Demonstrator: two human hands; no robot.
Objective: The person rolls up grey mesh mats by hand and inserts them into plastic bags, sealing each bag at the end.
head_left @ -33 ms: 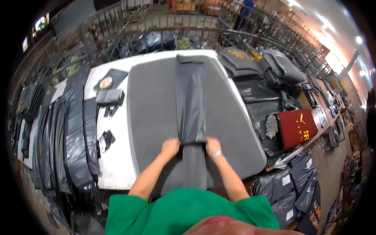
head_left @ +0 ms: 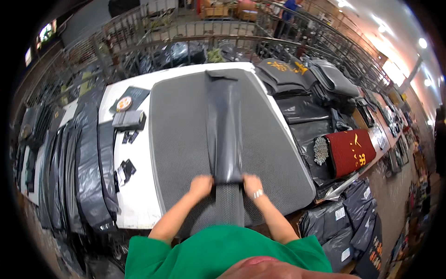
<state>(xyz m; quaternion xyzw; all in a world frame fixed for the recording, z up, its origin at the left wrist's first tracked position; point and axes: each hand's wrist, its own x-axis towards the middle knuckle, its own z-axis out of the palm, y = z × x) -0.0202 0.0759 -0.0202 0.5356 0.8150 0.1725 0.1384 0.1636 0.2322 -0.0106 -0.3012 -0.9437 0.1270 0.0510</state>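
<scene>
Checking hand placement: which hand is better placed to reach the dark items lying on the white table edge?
Left, likely. The left hand grips the grey bag on the side nearer those dark items; the right hand is farther.

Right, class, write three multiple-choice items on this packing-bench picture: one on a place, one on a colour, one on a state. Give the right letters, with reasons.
1. Where does the long dark grey plastic bag lie?
A. down the middle of the grey mesh mat
B. on the floor
C. on the red doormat

2. What colour is the rolled doormat with yellow marks to the right of the bench?
A. blue
B. red
C. white

3. How do the two hands stand?
A. both raised in the air
B. one on the railing
C. both at the bag's near end

Answers:
1 A, the bag runs lengthwise along the mat's centre.
2 B, its face is plainly red.
3 C, the left hand and right hand grip the near end from either side.
</scene>
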